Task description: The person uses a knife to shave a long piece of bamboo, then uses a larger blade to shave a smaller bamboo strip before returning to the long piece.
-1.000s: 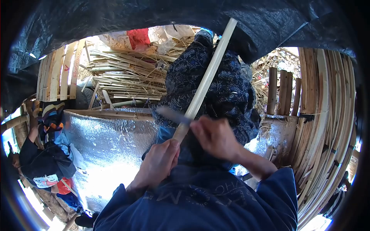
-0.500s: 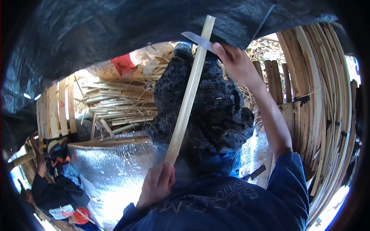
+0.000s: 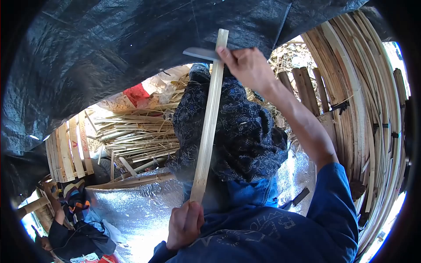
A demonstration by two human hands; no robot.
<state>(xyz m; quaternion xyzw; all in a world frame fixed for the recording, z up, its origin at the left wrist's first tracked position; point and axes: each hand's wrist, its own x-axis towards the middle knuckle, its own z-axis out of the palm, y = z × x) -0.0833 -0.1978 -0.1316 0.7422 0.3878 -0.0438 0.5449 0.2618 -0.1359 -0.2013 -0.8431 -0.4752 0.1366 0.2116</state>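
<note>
A long pale bamboo strip [image 3: 208, 125] slants up the middle of the view, over a dark patterned cloth [image 3: 245, 136] on the lap. Its lower end is wrapped by my left hand [image 3: 186, 224], which is closed on it. Near the upper end, my right hand [image 3: 250, 70] grips a knife [image 3: 199, 54], with the handle hidden in the fingers. The blade points left and lies across the strip, slightly blurred. My right thumb is at the strip's edge beside the blade.
A dark tarp [image 3: 109, 48] hangs across the top. Bundled long wooden strips [image 3: 359, 101] stand at the right. A pile of split strips [image 3: 136, 131] lies at the left behind a silver foil sheet [image 3: 136, 210]. Another person [image 3: 79, 228] is at the lower left.
My right hand and the knife have moved left and slightly down. The strip stands more upright, and my left hand sits lower. The camera view has shifted a little.
</note>
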